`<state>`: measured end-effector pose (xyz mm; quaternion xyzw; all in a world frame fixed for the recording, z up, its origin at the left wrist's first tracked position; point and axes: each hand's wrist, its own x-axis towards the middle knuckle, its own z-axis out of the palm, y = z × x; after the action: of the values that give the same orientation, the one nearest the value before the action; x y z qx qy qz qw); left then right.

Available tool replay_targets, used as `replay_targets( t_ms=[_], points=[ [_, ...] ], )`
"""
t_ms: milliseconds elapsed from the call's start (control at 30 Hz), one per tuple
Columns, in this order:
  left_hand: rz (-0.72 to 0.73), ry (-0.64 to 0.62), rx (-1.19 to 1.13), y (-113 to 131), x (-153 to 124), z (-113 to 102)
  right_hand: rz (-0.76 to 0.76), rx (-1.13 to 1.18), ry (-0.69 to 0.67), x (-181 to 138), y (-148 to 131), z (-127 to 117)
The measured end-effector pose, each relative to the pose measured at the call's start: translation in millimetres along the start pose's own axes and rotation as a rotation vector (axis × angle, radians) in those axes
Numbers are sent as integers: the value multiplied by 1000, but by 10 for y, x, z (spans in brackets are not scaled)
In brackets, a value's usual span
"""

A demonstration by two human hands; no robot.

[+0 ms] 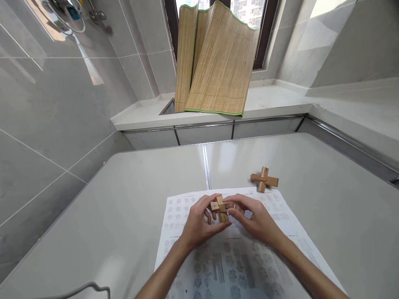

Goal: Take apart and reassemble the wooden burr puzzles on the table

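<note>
Between both hands, above a printed sheet point(187, 249), is a small wooden burr puzzle point(221, 207) made of interlocking light-brown pieces with dark marks on their ends. My left hand point(201, 222) is closed on it, fingers at the top and left, thumb under its lower end. From the right, my right hand point(254, 216) pinches a marked piece between thumb and fingers. Beyond the hands, at the sheet's far right edge, lies a second wooden puzzle point(264, 179), cross-shaped and touched by neither hand. The puzzle's underside is hidden.
The paper shows rows of small diagrams and lies on a pale glossy table point(124, 207) with a seam down its middle. A folded bamboo mat point(222, 62) leans against the window behind a white counter point(274, 97). A grey bent rod point(90, 285) shows at the lower left.
</note>
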<state>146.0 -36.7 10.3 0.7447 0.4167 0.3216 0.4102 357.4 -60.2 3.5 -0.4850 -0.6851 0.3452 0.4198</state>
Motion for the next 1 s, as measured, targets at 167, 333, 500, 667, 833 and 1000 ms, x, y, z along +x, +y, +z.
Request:
replay_targets(
  t_ms=[167, 333, 500, 667, 833, 1000],
  points=[
    [-11, 20, -139, -9, -2, -7, 123, -9, -10, 24, 3, 9],
    [31, -34, -147, 24, -7, -24, 159, 95, -139, 44, -23, 3],
    [56, -56, -85, 67, -11, -48, 224, 232, -246, 40, -4, -24],
    [19, -63, -104, 57, -18, -39, 300, 346, -284, 43, -14, -22],
    [-91, 28, -203, -8, -18, -16, 555, 763, -131, 84, 23, -34],
    [-145, 26, -225, -12, -20, -17, 715, 1078, 132, 134, 163, -74]
  ],
)
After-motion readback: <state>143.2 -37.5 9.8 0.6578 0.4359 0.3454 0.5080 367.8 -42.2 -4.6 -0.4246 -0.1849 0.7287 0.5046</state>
